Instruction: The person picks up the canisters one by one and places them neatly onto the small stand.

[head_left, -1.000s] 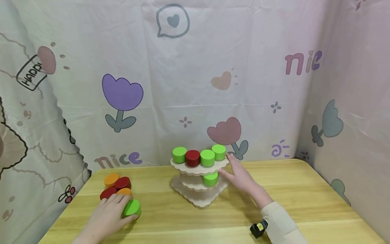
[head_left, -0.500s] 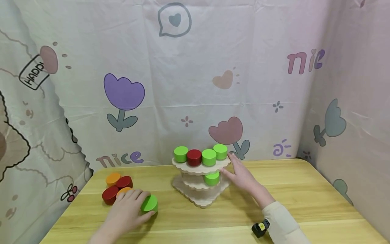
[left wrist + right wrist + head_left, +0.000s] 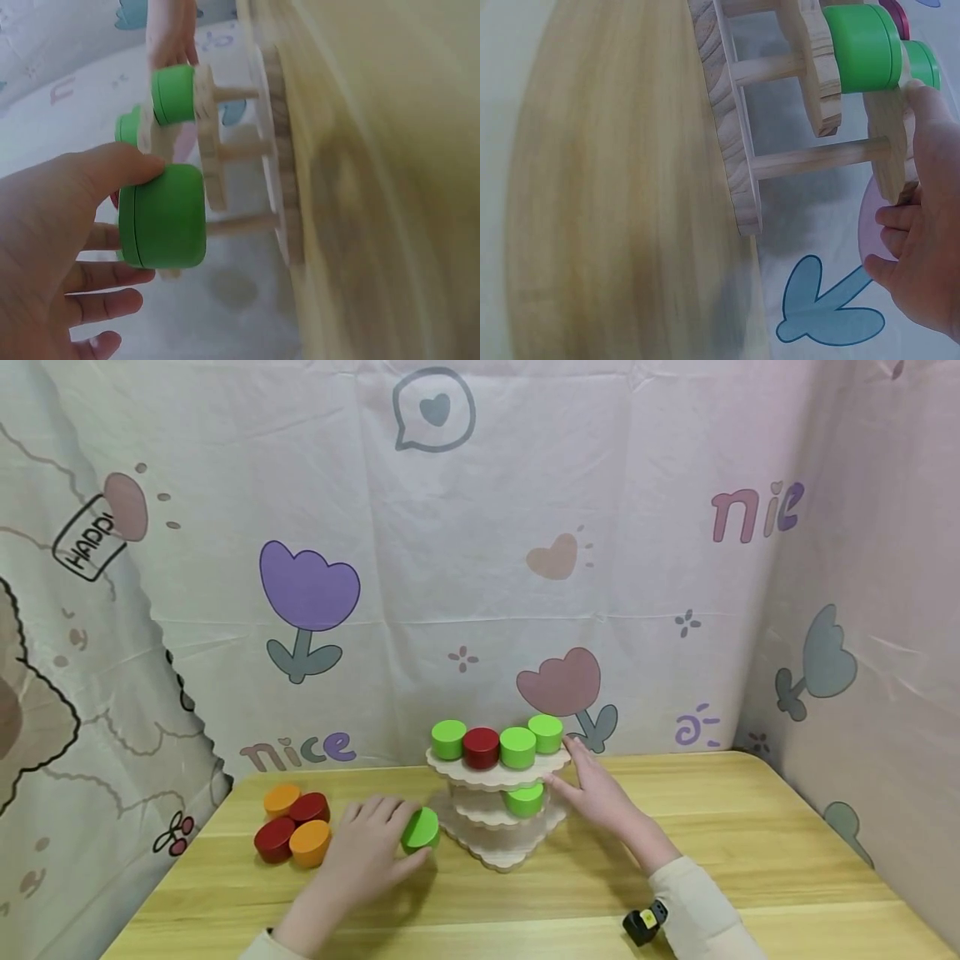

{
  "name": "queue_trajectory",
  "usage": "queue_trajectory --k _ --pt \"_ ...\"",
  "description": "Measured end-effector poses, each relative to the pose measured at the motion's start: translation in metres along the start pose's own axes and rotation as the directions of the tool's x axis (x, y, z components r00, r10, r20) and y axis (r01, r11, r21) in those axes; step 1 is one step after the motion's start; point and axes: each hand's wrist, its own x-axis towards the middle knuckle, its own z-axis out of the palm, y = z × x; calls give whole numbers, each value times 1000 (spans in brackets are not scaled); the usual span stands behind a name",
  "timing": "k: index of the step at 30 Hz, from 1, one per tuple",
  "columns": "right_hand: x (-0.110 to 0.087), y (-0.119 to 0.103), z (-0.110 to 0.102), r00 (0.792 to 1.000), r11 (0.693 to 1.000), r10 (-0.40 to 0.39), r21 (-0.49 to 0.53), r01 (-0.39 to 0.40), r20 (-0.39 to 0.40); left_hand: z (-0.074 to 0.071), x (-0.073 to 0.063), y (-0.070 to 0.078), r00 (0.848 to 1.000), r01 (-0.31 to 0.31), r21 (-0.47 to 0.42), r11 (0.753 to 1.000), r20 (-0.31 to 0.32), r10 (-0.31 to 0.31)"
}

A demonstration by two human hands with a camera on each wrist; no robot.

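In the head view my left hand (image 3: 363, 852) pinches a green round tin (image 3: 422, 831) between thumb and fingers, just left of a tiered wooden stand (image 3: 501, 858). A seam runs round this tin in the left wrist view, where the thumb lies along its side. My right hand (image 3: 603, 793) grips the right edge of the stand's top tier, thumb in front and fingers behind. On that tier stand several green tins (image 3: 517, 747) and one red tin (image 3: 481, 748). Another green tin (image 3: 524, 800) sits on the middle tier, near its right end.
Two red tins (image 3: 274, 840) and two orange tins (image 3: 310, 843) stand clustered at the left of the wooden table (image 3: 555, 918). A small black device (image 3: 643, 923) is at the right sleeve. A printed cloth (image 3: 450, 568) hangs behind and at both sides.
My left hand has carried the green tin rightward and away from me, from beside the cluster to the stand, uncovering the front orange tin. My right hand has stayed on the stand.
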Motion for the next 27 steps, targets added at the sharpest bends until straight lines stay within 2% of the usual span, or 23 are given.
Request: queue_trajectory --k 5,9,13,27 --pt "0 1 2 1000 1000 0 -2 0 3 5 17 16 1000 2 -51 999 1 -2" --pt "-1 2 2 1000 1000 1 5 -1 4 9 29 29 1000 5 -60 998 31 -3" --pt "-2 3 1 1000 1000 -6 4 6 -12 12 37 40 1000 -7 -59 998 22 8" --pt "1 4 2 1000 1000 -16 -10 16 -13 20 43 56 1000 -4 -68 998 -31 1"
